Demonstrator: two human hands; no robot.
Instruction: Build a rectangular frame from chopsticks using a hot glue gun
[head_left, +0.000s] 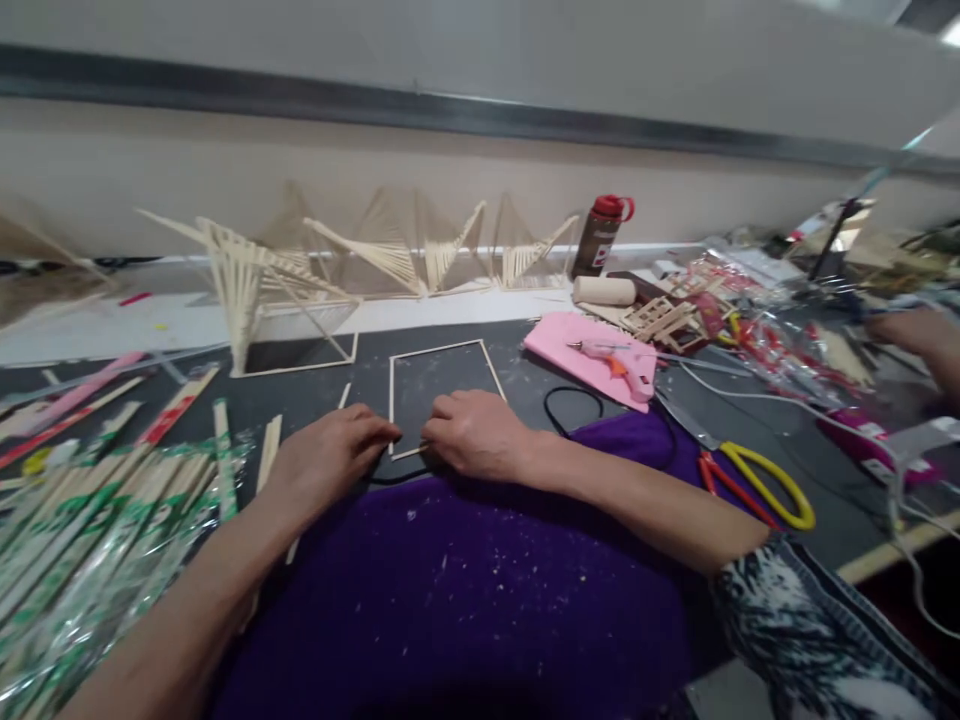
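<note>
A thin wooden stick frame (pixel 439 350), a rectangle, lies flat on the dark table (pixel 480 340) in front of me. My left hand (pixel 330 455) pinches its near-left corner with fingers pressed together. My right hand (pixel 472 432) is curled over the frame's near edge, fingers closed on the stick there. Both forearms rest on a purple cloth (pixel 480 590) dotted with wood crumbs.
Wrapped chopsticks (pixel 82 540) pile at left. Stick sculptures (pixel 247 275) stand along the back. A pink glue gun (pixel 622 362) lies on a pink pad, with scissors (pixel 757 480), a brown bottle (pixel 600 235) and clutter at right. Another person's arm (pixel 919 335) shows at far right.
</note>
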